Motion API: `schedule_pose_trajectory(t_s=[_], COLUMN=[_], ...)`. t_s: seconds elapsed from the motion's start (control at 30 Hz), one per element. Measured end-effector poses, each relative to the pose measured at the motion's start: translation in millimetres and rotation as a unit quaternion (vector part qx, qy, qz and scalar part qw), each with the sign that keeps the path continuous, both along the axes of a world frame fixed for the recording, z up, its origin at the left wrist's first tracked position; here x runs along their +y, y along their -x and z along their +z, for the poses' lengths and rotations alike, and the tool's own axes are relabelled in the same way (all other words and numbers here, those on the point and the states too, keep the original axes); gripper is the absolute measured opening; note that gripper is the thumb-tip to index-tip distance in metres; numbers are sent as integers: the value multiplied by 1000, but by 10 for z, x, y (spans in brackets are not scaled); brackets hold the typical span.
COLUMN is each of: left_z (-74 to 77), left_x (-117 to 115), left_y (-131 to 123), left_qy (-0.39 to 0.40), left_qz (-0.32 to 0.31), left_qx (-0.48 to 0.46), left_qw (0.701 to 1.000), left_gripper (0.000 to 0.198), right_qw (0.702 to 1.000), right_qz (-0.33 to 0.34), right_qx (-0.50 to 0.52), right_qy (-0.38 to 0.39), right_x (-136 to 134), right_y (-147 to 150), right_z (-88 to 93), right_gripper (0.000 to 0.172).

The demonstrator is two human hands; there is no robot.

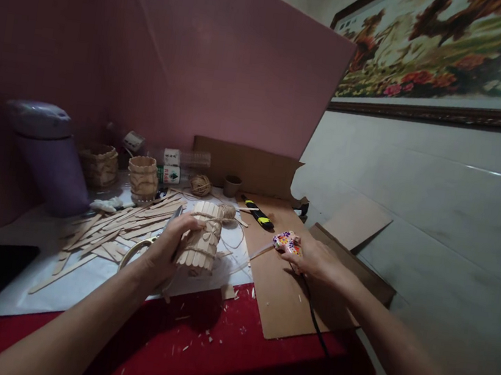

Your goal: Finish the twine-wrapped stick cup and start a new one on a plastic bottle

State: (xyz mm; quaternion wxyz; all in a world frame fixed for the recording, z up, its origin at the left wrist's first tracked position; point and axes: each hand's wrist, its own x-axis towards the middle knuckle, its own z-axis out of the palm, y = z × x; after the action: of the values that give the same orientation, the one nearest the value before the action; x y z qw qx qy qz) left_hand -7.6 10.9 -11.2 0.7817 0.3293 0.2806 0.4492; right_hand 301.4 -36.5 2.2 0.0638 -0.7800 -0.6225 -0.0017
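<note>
My left hand [163, 253] is closed around the left side of a craft-stick cup [201, 244], a cylinder of pale wooden sticks bound with twine and tied in a bow. The cup is tilted a little above the white sheet. Over the cardboard on the right, my right hand [317, 259] is wrapped round a flower-patterned hot glue gun [287, 241], its nozzle side pointing left and a black cord trailing down. Beside the cup's upper right lies a small ball of twine [227, 212]. Scissors, partly hidden, lie behind my left hand.
Loose craft sticks [108, 233] are spread across the white paper [12, 279]. A purple bottle [53, 161], two finished-looking stick cups [142, 178], a twine ball [200, 185] and a small brown pot [232, 185] stand behind. A yellow-black utility knife [259, 213] rests on the cardboard [280, 314].
</note>
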Motion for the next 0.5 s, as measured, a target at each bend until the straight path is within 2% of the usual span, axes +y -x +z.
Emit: schedule_pose_trajectory(t_s=[0.1,0.23,0.37,0.43,0.5], left_z=[-14,-7,31,46,53], left_x=[18,20,-14,-37,-61], left_y=[2,12,14,10,5], left_qy=[-20,-35,-58,-66,-77], left_qz=[11,23,16,13,13], left_qx=[46,74,80,79,72], left_qw=[999,996,995,995,994], left_gripper=[32,31,30,30,30], right_qw=[996,978,957,930,862], right_qz=[21,32,16,-12,-54], right_qx=[75,183,270,351,482], right_qy=[-46,-100,-102,-114,-147], right_x=[-2,38,4,-33,-83], right_y=[-26,-79,-168,-193,-177], right_z=[-204,-293,-324,-337,-312], right_gripper=[30,16,27,33,35])
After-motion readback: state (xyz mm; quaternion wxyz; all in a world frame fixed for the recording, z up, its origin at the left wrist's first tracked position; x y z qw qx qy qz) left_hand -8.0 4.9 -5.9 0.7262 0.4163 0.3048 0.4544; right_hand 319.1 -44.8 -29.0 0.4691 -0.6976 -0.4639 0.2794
